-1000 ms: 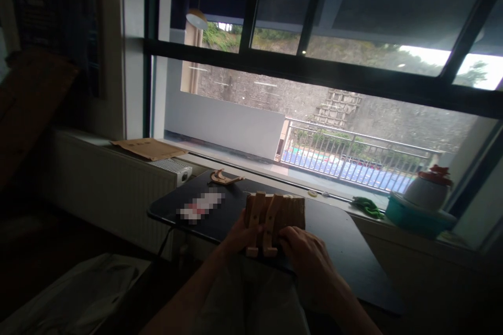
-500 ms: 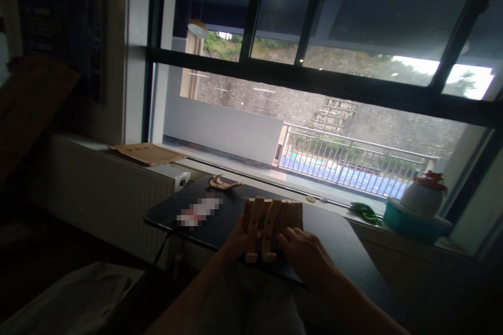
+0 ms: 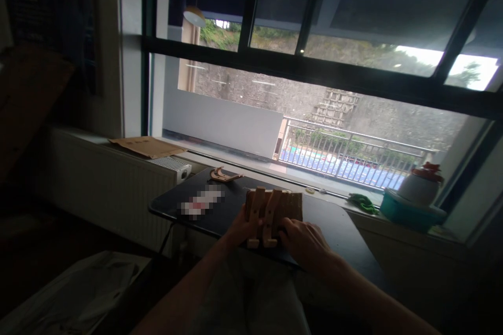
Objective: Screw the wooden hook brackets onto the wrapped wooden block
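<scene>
A brown wooden board (image 3: 291,206) is held up over the near edge of the dark table (image 3: 334,227). Two paler wooden strips with hooked lower ends, a left one (image 3: 257,208) and a right one (image 3: 270,215), lie across its left part; dark holes show in them. My left hand (image 3: 239,227) is closed round the left side of the board and strips, its fingers partly hidden behind them. Curled fingers of my right hand (image 3: 302,234) grip the board's lower right corner. Farther back on the table lie curved wooden pieces (image 3: 225,175).
A blurred-out flat item (image 3: 202,202) lies at the table's left. Along the sill are a brown envelope (image 3: 148,146), a green cloth (image 3: 362,202) and a teal box (image 3: 411,210) with a red-topped white container (image 3: 421,186). A pale bag (image 3: 78,290) sits lower left.
The whole view has shifted slightly, so the table and sill sit higher. My right hand's fingers are more curled at the board's corner; my left hand keeps its hold.
</scene>
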Demonstrator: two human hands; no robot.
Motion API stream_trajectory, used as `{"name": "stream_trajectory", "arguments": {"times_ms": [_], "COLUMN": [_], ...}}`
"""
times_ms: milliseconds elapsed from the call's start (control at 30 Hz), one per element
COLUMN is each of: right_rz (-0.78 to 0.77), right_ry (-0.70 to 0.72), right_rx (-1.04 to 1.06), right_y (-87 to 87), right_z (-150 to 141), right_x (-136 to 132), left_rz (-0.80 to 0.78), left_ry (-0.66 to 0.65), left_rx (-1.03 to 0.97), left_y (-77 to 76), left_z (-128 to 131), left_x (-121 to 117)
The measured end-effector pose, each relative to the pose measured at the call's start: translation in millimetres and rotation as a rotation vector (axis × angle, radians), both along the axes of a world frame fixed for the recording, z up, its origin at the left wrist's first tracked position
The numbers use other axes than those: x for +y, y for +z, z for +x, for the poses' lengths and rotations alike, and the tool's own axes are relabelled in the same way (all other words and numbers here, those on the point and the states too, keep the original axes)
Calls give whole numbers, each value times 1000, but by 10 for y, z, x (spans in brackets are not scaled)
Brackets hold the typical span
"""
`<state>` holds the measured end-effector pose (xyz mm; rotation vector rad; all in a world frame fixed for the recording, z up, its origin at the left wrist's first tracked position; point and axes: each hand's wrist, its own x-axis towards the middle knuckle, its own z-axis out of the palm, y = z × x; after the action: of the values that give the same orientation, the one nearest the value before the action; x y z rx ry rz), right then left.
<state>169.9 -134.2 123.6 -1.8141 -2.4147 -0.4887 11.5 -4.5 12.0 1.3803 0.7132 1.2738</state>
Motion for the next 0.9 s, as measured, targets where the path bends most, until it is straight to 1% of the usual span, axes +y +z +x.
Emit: {"name": "stream_trajectory", "arguments": {"times_ms": [133, 233, 300, 400, 500, 567, 667, 767, 900], "right_rz": [-40, -73, -73, -41, -6, -1, -7, -16, -35], "right_ry": [170, 239, 230, 150, 74, 64, 107, 179, 232], "right_rx": [-108, -133, -103, -12, 54, 54, -16, -126, -184], "right_y": [79, 81, 51, -11, -50, -37, 31, 82, 36], "right_z": [-80, -76, -24, 80, 136, 130, 71, -10, -61], "right_x": [27, 48, 55, 60, 61, 57, 48, 47, 59], "left_rz": [40, 46, 50, 63, 78, 82, 81, 78, 57], "left_ry": [13, 23, 27, 24, 4, -3, 17, 31, 21], "left_rx": [43, 62, 66, 63, 54, 44, 29, 29, 35], "left_y": [-28, -74, -102, -119, -99, -79, -66, -89, -139], "left_z": [10, 9, 5, -2, -6, -8, -9, 2, 35], "left_x": [23, 62, 82, 85, 61, 46, 47, 80, 126]}}
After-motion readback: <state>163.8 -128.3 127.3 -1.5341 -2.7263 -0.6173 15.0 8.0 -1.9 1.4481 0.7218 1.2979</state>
